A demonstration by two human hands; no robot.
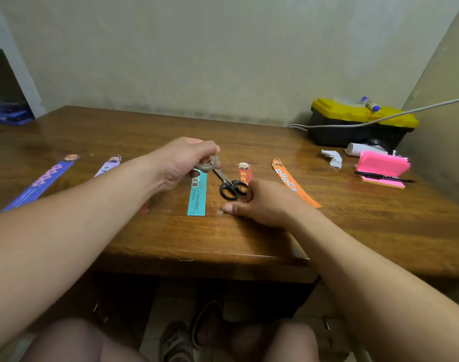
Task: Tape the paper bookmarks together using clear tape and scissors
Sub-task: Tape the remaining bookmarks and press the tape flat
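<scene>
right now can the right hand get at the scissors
Probably yes. The right hand lies on the table right beside the black handles of the scissors, with nothing between them. The left hand holds the tape roll up by the blade tips, clear of the handles.

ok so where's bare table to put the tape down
Bare wood along the table's near edge, below the teal bookmark; also between the orange bookmark and the pink notepad. Crowded mid-table: scissors, red bookmark, right hand.
</scene>
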